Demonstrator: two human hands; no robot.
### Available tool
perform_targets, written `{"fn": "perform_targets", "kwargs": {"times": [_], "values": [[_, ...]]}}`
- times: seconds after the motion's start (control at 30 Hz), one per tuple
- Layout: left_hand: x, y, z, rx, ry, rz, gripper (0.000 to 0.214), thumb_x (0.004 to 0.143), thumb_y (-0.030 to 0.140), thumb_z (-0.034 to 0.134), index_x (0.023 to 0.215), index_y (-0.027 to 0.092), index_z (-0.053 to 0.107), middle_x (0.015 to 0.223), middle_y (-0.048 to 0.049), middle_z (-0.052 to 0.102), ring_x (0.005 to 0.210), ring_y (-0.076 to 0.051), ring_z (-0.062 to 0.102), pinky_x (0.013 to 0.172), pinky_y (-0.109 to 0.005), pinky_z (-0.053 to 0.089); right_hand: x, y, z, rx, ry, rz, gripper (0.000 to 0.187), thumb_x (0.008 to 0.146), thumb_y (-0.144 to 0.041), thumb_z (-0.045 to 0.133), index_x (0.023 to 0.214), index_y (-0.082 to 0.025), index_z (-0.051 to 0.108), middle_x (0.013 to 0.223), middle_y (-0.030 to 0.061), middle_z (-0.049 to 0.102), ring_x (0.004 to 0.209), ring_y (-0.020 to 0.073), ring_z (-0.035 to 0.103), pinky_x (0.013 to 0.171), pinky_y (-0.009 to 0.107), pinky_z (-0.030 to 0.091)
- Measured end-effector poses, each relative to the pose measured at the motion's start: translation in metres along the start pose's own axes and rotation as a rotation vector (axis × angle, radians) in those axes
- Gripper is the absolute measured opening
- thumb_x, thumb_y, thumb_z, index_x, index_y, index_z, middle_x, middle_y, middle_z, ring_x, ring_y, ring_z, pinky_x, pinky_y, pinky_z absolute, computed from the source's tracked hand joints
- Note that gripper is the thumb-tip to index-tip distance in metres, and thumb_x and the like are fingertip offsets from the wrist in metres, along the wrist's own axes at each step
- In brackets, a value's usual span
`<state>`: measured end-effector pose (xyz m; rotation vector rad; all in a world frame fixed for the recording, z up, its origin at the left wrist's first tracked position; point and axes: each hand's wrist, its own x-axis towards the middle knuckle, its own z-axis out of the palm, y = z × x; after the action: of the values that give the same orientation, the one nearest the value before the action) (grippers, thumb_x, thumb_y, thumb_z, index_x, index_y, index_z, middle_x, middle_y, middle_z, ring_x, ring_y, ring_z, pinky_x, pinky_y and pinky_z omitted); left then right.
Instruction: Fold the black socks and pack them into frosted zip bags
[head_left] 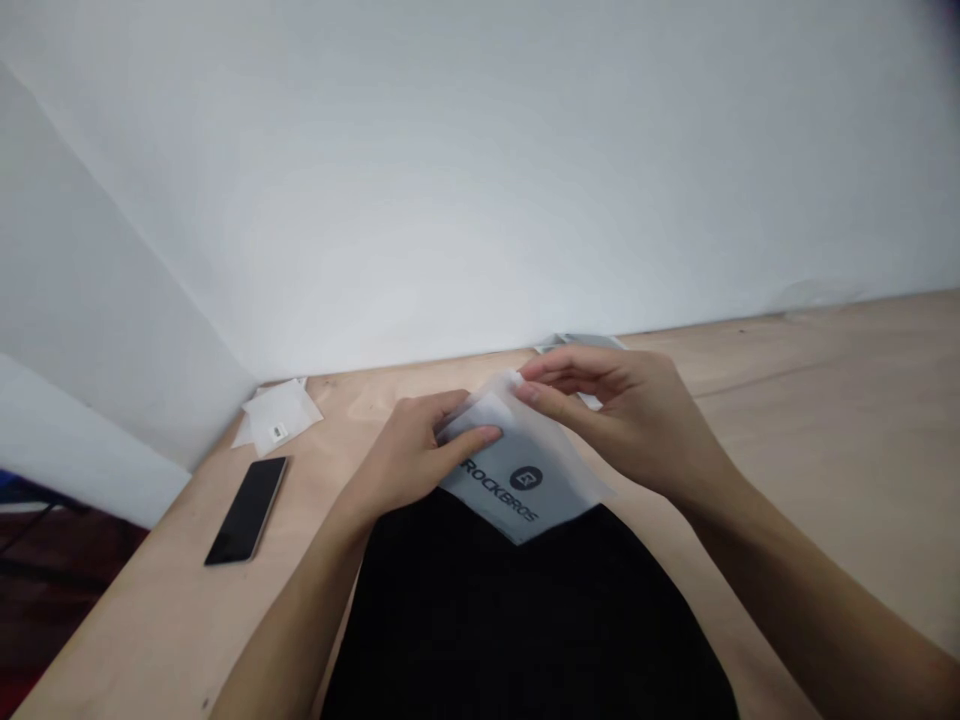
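Just below the centre of the frame, your left hand (405, 452) grips a translucent ROCKBROS bag (517, 470) along its left side, while your right hand (637, 420) pinches its top corner. On the tabletop (817, 450), at frame left, a phone (247, 510) lies near white packets (283, 410).

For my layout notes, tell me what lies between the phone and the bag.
In the head view, a stretch of table and the left hand lie between the phone and the bag.
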<state>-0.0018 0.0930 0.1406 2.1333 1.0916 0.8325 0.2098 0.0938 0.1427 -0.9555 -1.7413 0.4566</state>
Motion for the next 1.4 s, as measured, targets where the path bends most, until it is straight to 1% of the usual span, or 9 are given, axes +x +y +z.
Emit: {"fn": "perform_targets", "kwargs": {"times": [0.2, 0.4, 0.53, 0.77, 0.9, 1.0, 1.1, 1.23, 1.4], "values": [[0.001, 0.001, -0.002, -0.113, -0.022, -0.002, 0.03, 0.097, 0.039, 0.062, 0.075, 0.018, 0.058, 0.072, 0.0024, 0.056, 0.064, -0.012, 0.05, 0.056, -0.023, 0.037, -0.001, 0.003, 0.0, -0.149, 0.008, -0.041, 0.019, 0.09, -0.031, 0.059, 0.076, -0.023, 0.069, 0.067, 0.0008, 0.069, 0.062, 0.0155, 0.063, 0.052, 0.026, 0.047], [0.001, -0.001, -0.007, -0.145, -0.026, -0.022, 0.034, 0.094, 0.041, 0.065, 0.071, 0.018, 0.054, 0.068, 0.0033, 0.049, 0.061, -0.011, 0.046, 0.051, -0.022, 0.033, 0.004, 0.008, -0.004, -0.109, -0.156, -0.053, 0.021, 0.09, -0.031, 0.058, 0.071, -0.023, 0.065, 0.067, 0.0001, 0.068, 0.061, 0.0144, 0.061, 0.053, 0.025, 0.046], [0.001, 0.002, -0.007, -0.135, -0.051, -0.031, 0.03, 0.095, 0.041, 0.063, 0.077, 0.017, 0.059, 0.071, 0.002, 0.054, 0.062, -0.012, 0.048, 0.053, -0.022, 0.036, 0.004, 0.005, -0.004, -0.1, -0.1, -0.028, 0.022, 0.093, -0.031, 0.057, 0.075, -0.023, 0.067, 0.069, 0.0006, 0.069, 0.062, 0.0147, 0.062, 0.053, 0.025, 0.046], [-0.004, 0.007, -0.006, 0.026, -0.152, 0.021, 0.033, 0.1, 0.041, 0.054, 0.076, 0.019, 0.057, 0.068, 0.0035, 0.05, 0.06, -0.011, 0.042, 0.054, -0.024, 0.032, -0.002, -0.001, -0.001, -0.2, -0.124, -0.193, 0.02, 0.091, -0.023, 0.054, 0.073, -0.023, 0.059, 0.064, -0.0018, 0.065, 0.058, 0.0127, 0.058, 0.053, 0.025, 0.042], [-0.005, 0.012, -0.002, 0.006, -0.043, 0.08, 0.042, 0.105, 0.036, 0.044, 0.066, 0.019, 0.047, 0.061, 0.0043, 0.043, 0.057, -0.011, 0.039, 0.054, -0.025, 0.031, -0.005, -0.006, 0.002, -0.228, -0.129, -0.249, 0.018, 0.091, -0.02, 0.052, 0.075, -0.024, 0.057, 0.062, -0.0031, 0.062, 0.055, 0.012, 0.055, 0.051, 0.026, 0.04], [-0.005, 0.014, -0.001, -0.012, 0.035, 0.052, 0.043, 0.104, 0.038, 0.045, 0.065, 0.02, 0.044, 0.06, 0.0043, 0.041, 0.054, -0.011, 0.037, 0.051, -0.025, 0.029, -0.006, -0.006, 0.002, -0.248, -0.121, -0.253, 0.017, 0.091, -0.02, 0.052, 0.074, -0.024, 0.055, 0.063, -0.0029, 0.061, 0.056, 0.0128, 0.054, 0.053, 0.027, 0.041], [-0.003, 0.009, -0.005, 0.003, 0.117, 0.026, 0.044, 0.102, 0.04, 0.046, 0.063, 0.02, 0.041, 0.06, 0.0037, 0.039, 0.054, -0.011, 0.035, 0.05, -0.025, 0.027, -0.005, -0.004, 0.001, -0.253, -0.18, -0.231, 0.018, 0.09, -0.022, 0.052, 0.073, -0.025, 0.054, 0.064, -0.002, 0.062, 0.057, 0.0142, 0.055, 0.054, 0.029, 0.04], [0.001, -0.006, -0.023, 0.044, 0.255, 0.033, 0.044, 0.101, 0.041, 0.045, 0.063, 0.021, 0.04, 0.061, 0.0031, 0.036, 0.056, -0.012, 0.034, 0.051, -0.026, 0.027, -0.003, 0.004, -0.004, -0.258, -0.326, -0.179, 0.019, 0.091, -0.024, 0.05, 0.073, -0.024, 0.054, 0.066, -0.0011, 0.063, 0.057, 0.0146, 0.054, 0.051, 0.029, 0.037], [0.0, -0.026, -0.053, 0.085, 0.449, -0.011, 0.042, 0.099, 0.041, 0.048, 0.063, 0.021, 0.039, 0.062, 0.0028, 0.033, 0.056, -0.013, 0.03, 0.05, -0.027, 0.024, -0.001, 0.017, -0.013, -0.336, -0.474, -0.084, 0.028, 0.095, -0.031, 0.049, 0.067, -0.024, 0.048, 0.06, -0.0021, 0.053, 0.053, 0.0142, 0.046, 0.049, 0.029, 0.032]]}}
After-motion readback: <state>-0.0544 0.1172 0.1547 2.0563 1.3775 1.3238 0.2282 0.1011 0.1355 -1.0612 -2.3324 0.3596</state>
